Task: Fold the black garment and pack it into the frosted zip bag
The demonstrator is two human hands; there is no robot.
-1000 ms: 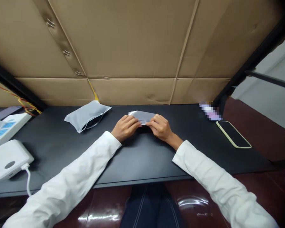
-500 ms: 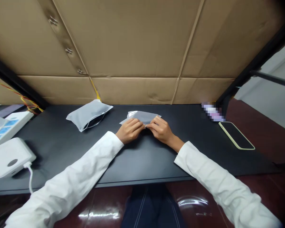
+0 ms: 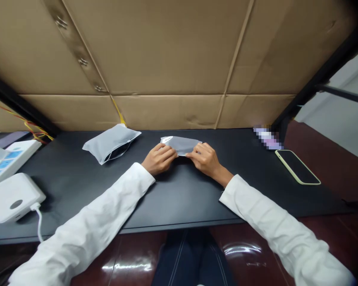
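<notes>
Between my hands, near the back of the black table, is a frosted plastic bag [image 3: 184, 145] with a small white label at its upper left corner. My left hand [image 3: 160, 158] is closed on the bag's near left edge. With thumb and fingers pinched, my right hand [image 3: 205, 159] grips the same near edge at the right. A short stretch of that edge shows between the two hands. Whatever the bag may contain cannot be made out. To the left lies a second frosted zip bag [image 3: 110, 142], puffed up, its mouth gaping toward me.
A white boxy device [image 3: 16, 198] with a cable stands at the left, by a white power strip [image 3: 13, 159]. At the right lie a phone [image 3: 297, 167] and a blurred-out item [image 3: 267, 138]. Cardboard [image 3: 167, 47] walls off the back of the black table [image 3: 185, 198].
My hands have drawn slightly apart along the bag's near edge, so more of that edge shows between them. The bag looks straighter. The other bag has stayed put.
</notes>
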